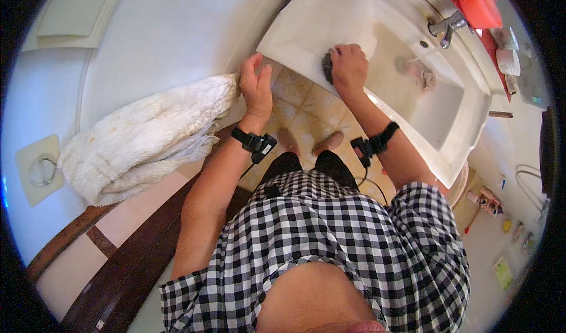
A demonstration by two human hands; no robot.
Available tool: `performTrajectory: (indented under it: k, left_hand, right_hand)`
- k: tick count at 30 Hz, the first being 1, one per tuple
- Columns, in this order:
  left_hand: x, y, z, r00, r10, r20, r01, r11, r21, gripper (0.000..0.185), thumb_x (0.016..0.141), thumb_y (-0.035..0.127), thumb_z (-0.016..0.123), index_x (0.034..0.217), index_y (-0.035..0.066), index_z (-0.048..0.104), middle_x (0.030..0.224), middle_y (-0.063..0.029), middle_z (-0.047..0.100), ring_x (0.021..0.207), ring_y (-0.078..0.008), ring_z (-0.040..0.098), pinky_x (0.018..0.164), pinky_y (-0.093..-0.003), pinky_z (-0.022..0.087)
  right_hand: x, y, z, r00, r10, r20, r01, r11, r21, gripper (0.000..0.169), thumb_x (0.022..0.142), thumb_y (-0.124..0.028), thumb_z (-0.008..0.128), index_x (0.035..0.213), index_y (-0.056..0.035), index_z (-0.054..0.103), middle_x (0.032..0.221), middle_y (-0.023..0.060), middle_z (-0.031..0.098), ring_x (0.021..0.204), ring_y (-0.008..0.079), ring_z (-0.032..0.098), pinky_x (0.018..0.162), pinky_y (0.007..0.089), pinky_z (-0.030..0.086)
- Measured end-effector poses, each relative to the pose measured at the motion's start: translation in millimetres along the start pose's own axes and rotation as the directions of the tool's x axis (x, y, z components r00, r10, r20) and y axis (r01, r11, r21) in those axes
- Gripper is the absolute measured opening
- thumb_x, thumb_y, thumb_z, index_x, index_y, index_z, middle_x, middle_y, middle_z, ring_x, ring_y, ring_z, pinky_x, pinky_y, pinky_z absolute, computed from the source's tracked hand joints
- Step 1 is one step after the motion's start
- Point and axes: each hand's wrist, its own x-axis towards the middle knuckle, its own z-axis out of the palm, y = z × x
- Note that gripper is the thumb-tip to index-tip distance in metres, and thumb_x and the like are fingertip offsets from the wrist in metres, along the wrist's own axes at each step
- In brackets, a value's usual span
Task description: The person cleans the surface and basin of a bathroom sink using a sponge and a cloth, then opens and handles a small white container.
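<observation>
My right hand [351, 70] presses a dark grey scouring pad [327, 67] onto the flat left ledge of a white ceramic washbasin [305, 37]. Its fingers curl over the pad, so only the pad's left side shows. Cloudy water and a crumpled, pinkish-brown cloth-like thing [427, 80] are in the bowl; what the thing is, I cannot tell. My left hand [257, 87] is raised just off the basin's left corner, thumb and fingers apart and nothing in them. Close beside it hangs a stained white towel [146, 134].
A chrome faucet [449, 27] rises at the basin's back edge. Behind it, a red shelf [491, 52] carries red plastic containers [481, 8] and a white tub [507, 62]. The towel hangs from a wall ring [42, 171]. A dark wooden door frame [146, 249] runs along the lower left.
</observation>
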Motion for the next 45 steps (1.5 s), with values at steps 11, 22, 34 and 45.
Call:
performTrajectory:
  k: [11, 22, 34, 45]
  left_hand:
    - [7.6, 31.5, -5.0, 0.993, 0.117, 0.026, -0.116, 0.992, -0.048, 0.03, 0.094, 0.011, 0.059, 0.122, 0.002, 0.059, 0.119, -0.0084, 0.062, 0.109, -0.0194, 0.058, 0.096, -0.0326, 0.045]
    - [36.1, -41.9, -8.0, 0.95, 0.306, -0.056, -0.289, 0.935, 0.206, 0.03, 0.086, 0.012, 0.066, 0.114, 0.003, 0.061, 0.111, -0.0132, 0.062, 0.108, -0.0336, 0.054, 0.097, -0.043, 0.041]
    - [54.2, -118.7, 49.6, 0.924, 0.382, -0.006, -0.218, 0.54, 0.813, 0.041, 0.09, 0.031, 0.065, 0.125, 0.013, 0.057, 0.134, -0.0122, 0.054, 0.125, -0.0341, 0.047, 0.101, -0.0556, 0.034]
    - [50.4, -119.5, 57.9, 0.956, 0.283, 0.078, -0.2, 0.434, 0.878, 0.045, 0.09, 0.036, 0.064, 0.127, 0.011, 0.056, 0.139, -0.0108, 0.049, 0.128, -0.0348, 0.044, 0.102, -0.0561, 0.034]
  right_hand:
    - [18.9, -73.6, 16.8, 0.946, -0.32, -0.054, 0.324, 0.943, 0.08, 0.048, 0.079, -0.032, 0.07, 0.123, -0.0178, 0.061, 0.125, 0.0132, 0.058, 0.113, 0.0358, 0.053, 0.091, 0.0508, 0.043]
    - [-60.9, -50.0, 20.3, 0.842, -0.488, 0.23, 0.522, 0.845, -0.114, 0.066, 0.071, -0.036, 0.077, 0.133, -0.0317, 0.055, 0.137, 0.0091, 0.051, 0.117, 0.033, 0.05, 0.087, 0.05, 0.043]
    - [-123.6, 235.5, -62.6, 0.989, 0.056, 0.139, 0.028, 0.839, -0.543, 0.06, 0.087, -0.043, 0.062, 0.142, -0.0249, 0.049, 0.133, 0.0054, 0.057, 0.117, 0.0287, 0.051, 0.095, 0.0499, 0.042]
    - [-89.7, 81.4, -9.0, 0.921, -0.293, 0.256, 0.311, 0.95, -0.031, 0.069, 0.083, -0.038, 0.069, 0.142, -0.015, 0.044, 0.136, 0.009, 0.047, 0.125, 0.03, 0.043, 0.099, 0.0469, 0.035]
